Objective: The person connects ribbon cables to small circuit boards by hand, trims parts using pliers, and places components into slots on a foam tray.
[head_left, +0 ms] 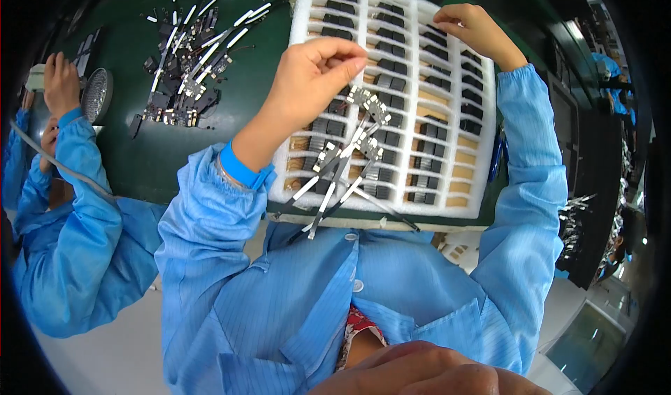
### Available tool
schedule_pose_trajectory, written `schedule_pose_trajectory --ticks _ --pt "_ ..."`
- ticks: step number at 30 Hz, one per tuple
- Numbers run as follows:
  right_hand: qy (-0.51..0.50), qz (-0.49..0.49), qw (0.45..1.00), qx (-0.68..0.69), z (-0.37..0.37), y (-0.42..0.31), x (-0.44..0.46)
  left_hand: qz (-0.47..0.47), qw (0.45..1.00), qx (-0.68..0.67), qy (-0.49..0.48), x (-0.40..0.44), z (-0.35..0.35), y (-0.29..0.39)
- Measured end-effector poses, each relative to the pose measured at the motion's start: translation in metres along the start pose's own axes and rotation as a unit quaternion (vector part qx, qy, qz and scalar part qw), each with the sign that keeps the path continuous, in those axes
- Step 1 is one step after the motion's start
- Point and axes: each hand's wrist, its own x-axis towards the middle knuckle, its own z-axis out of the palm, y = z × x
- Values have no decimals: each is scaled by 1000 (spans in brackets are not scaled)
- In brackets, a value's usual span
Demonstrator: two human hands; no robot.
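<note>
My left hand (318, 74) is over the white foam tray (485, 185), thumb and fingers pressed together; whatever they pinch, if anything, is hidden. At the tray's upper right, my right hand (479, 33) has its fingertips closed at a slot, and I cannot make out anything in them. Black rectangular parts (391, 67) stand in several columns of slots, with tan pieces in some slots. Below my left hand, a few small circuit boards (368, 105) with black-and-white strips (335, 178) lie across the tray's lower left. A blue band (241, 168) circles my left wrist.
A tangled heap of circuit boards with strips (185, 81) lies on the green table (129, 164). At far left, a co-worker's hand (61, 84) is near a round metallic object (98, 96). A dark blue-handled tool (497, 154) lies beside the tray.
</note>
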Motion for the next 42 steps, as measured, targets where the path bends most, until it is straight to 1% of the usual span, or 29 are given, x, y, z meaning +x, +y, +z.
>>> schedule_pose_trajectory --ticks 2,3,5,6,7,8,9,12,13,16,19,22,25,28,31,34,35,36,38,39,42 --pt "44 -26 997 -58 11 1 -5 14 1000 19 -10 0 -2 -1" --pt "34 -7 998 -52 15 2 -6 31 999 39 -19 1 -2 -3" --pt "20 7 996 -85 21 4 -4 67 994 78 -36 1 0 -7" --pt "12 14 994 -103 22 3 -4 86 987 123 -55 -1 1 -6" --pt "9 35 995 -98 24 2 -4 105 978 167 -74 -2 1 -4" --pt "11 25 994 -109 25 4 -4 124 965 210 -92 -2 2 -3" --pt "13 14 993 -120 27 8 -3 168 957 218 -94 -3 5 -7" --pt "38 -25 988 -146 33 14 -2 248 905 316 -139 -5 7 -5" --pt "48 -39 986 -154 34 14 -2 210 910 318 -163 -8 8 -2" --pt "38 -29 984 -170 32 5 -3 226 890 354 -177 -9 9 0" --pt "9 1 979 -206 29 -5 -1 231 889 354 -178 -9 8 0" --pt "47 -32 976 -211 30 -7 -2 221 901 326 -180 -8 8 0" --pt "90 -55 982 -157 30 -8 -4 227 911 299 -172 -6 8 -3" --pt "103 -22 982 -158 38 0 -5 232 921 261 -169 -2 7 -7" --pt "113 -12 983 -146 34 1 -7 187 947 197 -172 0 3 -5" --pt "189 26 978 -80 22 -6 -15 68 980 107 -151 -1 -2 5" --pt "190 48 980 -22 18 -11 -19 34 983 96 -153 1 -5 3" --pt "200 43 977 54 15 -17 -24 25 985 77 -151 1 -6 1" --pt "219 35 954 204 12 -30 -31 8 988 40 -151 3 -7 -3" --pt "221 32 945 238 13 -37 -34 -2 988 23 -155 4 -7 -4" --pt "201 35 924 324 15 -63 -42 -15 984 79 -159 5 -5 -2"
